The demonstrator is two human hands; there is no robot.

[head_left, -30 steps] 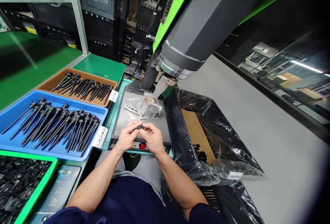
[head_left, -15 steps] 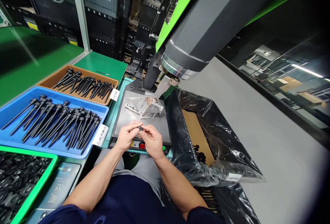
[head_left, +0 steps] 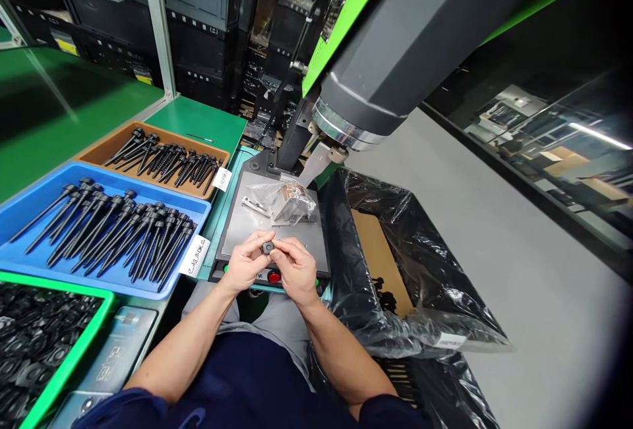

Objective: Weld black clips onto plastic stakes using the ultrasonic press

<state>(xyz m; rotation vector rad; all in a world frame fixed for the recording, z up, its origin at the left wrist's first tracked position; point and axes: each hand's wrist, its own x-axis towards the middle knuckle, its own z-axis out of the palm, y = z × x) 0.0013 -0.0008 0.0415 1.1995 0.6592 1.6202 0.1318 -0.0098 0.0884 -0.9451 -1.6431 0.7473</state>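
Note:
A small round black part point(head_left: 268, 248) is pinched between both hands over the front of the machine's grey base plate point(head_left: 242, 234). My left hand point(head_left: 244, 263) grips its left side with the fingertips. On its right side, my right hand point(head_left: 297, 269) holds it between thumb and fingers. Behind the hands, a clear plastic-wrapped fixture point(head_left: 294, 203) sits on the plate beside a small metal bracket point(head_left: 256, 205). A red button point(head_left: 273, 277) shows just below the hands.
To the left are a blue tray point(head_left: 119, 284) and a brown tray point(head_left: 93, 155) of black stemmed parts, and a green-rimmed bin point(head_left: 74, 356) of black rings. The machine head point(head_left: 366, 93) hangs above. A black-lined box point(head_left: 420, 238) stands right.
The black part has turned so that its round face shows between the fingers. Both hands keep their grip. The whole view has shifted slightly.

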